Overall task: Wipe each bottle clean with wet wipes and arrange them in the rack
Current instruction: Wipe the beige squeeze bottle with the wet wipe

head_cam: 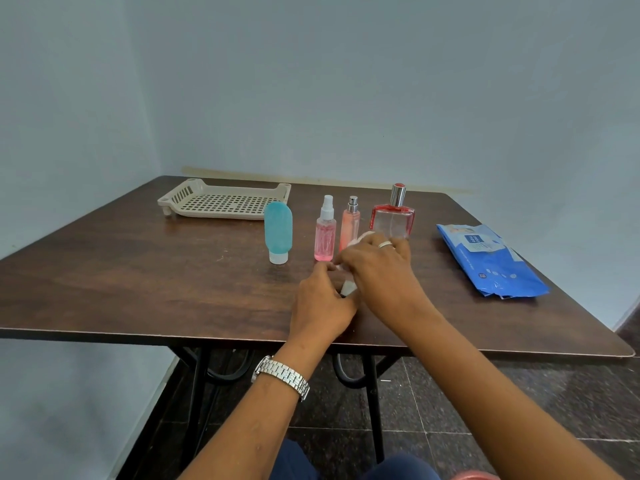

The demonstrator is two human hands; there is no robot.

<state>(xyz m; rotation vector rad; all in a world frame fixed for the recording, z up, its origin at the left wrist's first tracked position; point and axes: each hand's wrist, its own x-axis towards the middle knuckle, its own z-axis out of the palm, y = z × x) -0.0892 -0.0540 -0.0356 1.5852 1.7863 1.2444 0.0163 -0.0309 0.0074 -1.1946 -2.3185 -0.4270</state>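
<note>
Since nothing is seen inside it, rack [173,199]: not yet filled; it is set at the far left of the counter [138,271].
Bottles: four are stood in a row near the middle, all outside the rack.
Row, from the left: teal squeeze bottle [278,230] stood on its cap, pink spray bottle [325,233], peach spray bottle [349,225], red perfume bottle [393,220].
Wet wipe [348,287]: one white wipe is held between both hands, just in front of the row.
Left hand [322,303]: pinched on the near part of the wipe.
Right hand [377,265]: curled over the far part; whether the perfume bottle is touched cannot be told.
Wipes pack [491,261]: blue, laid flat at the right, well apart from the bottles.
Done: it is judged that only a wipe has been made ready.
Left to do: all four bottles are to be wiped and put in the rack.
</note>
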